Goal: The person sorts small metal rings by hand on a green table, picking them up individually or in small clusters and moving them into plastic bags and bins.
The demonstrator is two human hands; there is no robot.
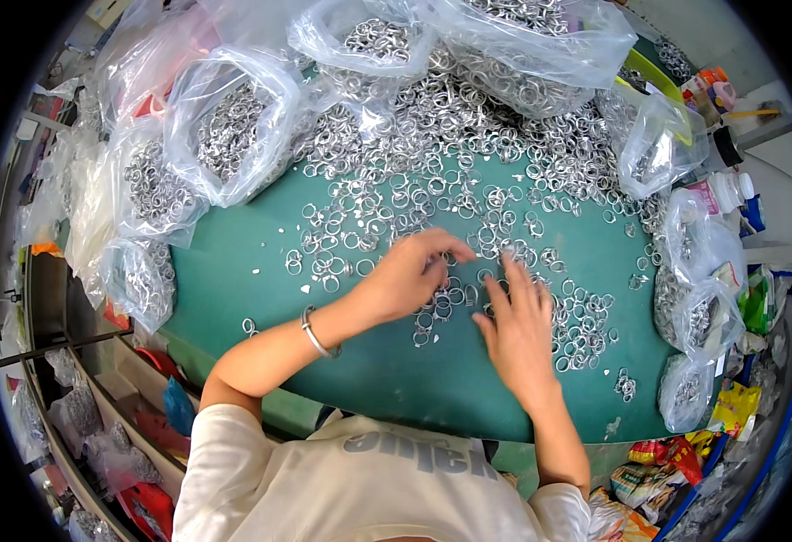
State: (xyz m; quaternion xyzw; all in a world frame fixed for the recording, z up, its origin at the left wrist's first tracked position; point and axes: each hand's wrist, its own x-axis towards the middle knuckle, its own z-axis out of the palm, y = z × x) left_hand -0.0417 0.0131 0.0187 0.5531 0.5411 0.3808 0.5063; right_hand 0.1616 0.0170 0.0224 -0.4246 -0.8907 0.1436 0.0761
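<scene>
Silver-coloured rings (427,194) lie loose on a green table top (378,379). My left hand (417,274), with a metal bangle at its wrist, hovers over the middle of them, fingers bent towards the right and thumb apart from the index finger. I see nothing held in it. A small cluster of rings (432,314) lies just below its fingertips. My right hand (520,330) is spread low over the table, palm down, its slightly blurred fingertips among the rings. Beside it on the right is another group of rings (584,327).
A dense heap of rings (468,104) spans the table's far side. Open clear plastic bags of rings stand around it, among them one bag (233,126) at far left and another bag (698,321) at right. White bottles (728,191) stand beyond the right edge.
</scene>
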